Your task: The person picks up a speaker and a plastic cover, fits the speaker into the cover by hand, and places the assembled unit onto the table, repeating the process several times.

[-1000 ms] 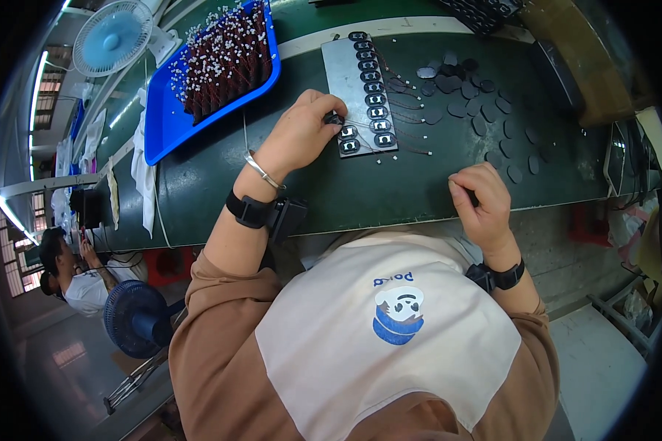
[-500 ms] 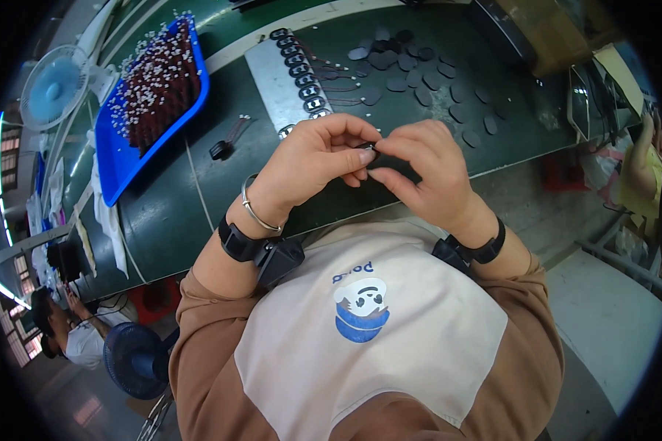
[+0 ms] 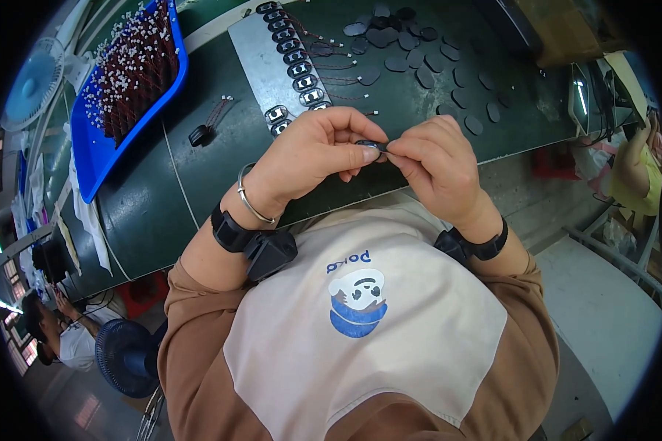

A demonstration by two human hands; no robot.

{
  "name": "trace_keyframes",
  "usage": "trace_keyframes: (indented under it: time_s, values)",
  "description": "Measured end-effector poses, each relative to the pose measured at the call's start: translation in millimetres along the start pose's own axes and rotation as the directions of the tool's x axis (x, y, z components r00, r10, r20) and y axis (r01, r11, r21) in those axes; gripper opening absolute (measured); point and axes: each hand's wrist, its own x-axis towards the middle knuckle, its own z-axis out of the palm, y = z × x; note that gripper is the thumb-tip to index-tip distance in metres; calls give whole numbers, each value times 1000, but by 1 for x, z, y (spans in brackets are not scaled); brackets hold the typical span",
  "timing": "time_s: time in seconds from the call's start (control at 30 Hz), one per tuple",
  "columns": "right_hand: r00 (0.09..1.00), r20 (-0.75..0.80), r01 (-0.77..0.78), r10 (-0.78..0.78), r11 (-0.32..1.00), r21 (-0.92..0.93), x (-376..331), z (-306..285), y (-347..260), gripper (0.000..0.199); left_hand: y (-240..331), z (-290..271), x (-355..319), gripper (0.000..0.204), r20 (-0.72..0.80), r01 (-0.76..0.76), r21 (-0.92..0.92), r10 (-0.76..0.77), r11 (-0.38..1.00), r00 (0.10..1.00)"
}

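My left hand (image 3: 312, 156) pinches a small black oval part (image 3: 368, 144), apparently a small speaker, between thumb and fingers above the table's near edge. At its right end, the thumb and forefinger of my right hand (image 3: 443, 170) are pressed together; what they grip is too small to make out. Beyond my hands lies a metal plate (image 3: 251, 53) bearing a row of similar black oval parts (image 3: 299, 70) with light centres. Their thin dark red leads end in white connectors. My left fingers hide the plate's near end.
Thin black oval pads (image 3: 424, 77) lie scattered on the green table (image 3: 232, 173). A coiled part with a lead (image 3: 200, 135) lies left of the plate. A blue tray (image 3: 88, 165) holds many wired connectors. Fans (image 3: 125, 358) and other people (image 3: 73, 345) are at the left.
My right thumb and forefinger have closed together at the part's edge; the thumb stood apart before. More of the black part shows now. The whole view has shifted slightly.
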Motion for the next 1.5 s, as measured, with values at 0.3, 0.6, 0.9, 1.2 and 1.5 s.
trace_keyframes:
  time_s: [0.3, 0.6, 0.9, 1.2, 1.5]
  values:
    - [990, 69, -130, 122, 984, 124, -4, 0, -2, 14, -2, 2, -1, 17, 5, -31, -3, 31, 1000, 1000]
    - [992, 49, -122, 114, 970, 208, -9, 0, 1, 15, -12, 3, 0, 15, 22, -82, -156, 86, 984, 996]
    - [990, -90, -108, 106, 994, -20, -4, -5, -7, 24, -8, 13, -1, 23, -70, -45, 10, 46, 999, 997]
    - [996, 75, 44, -41, 998, -42, -3, -13, 2, 34, -1, -5, -2, 21, 124, 157, -169, -137, 973, 983]
    - [989, 2, -147, 149, 976, -161, 39, -15, 29, 31, -1, -14, -3, 32, 226, 44, -430, 61, 902, 972]
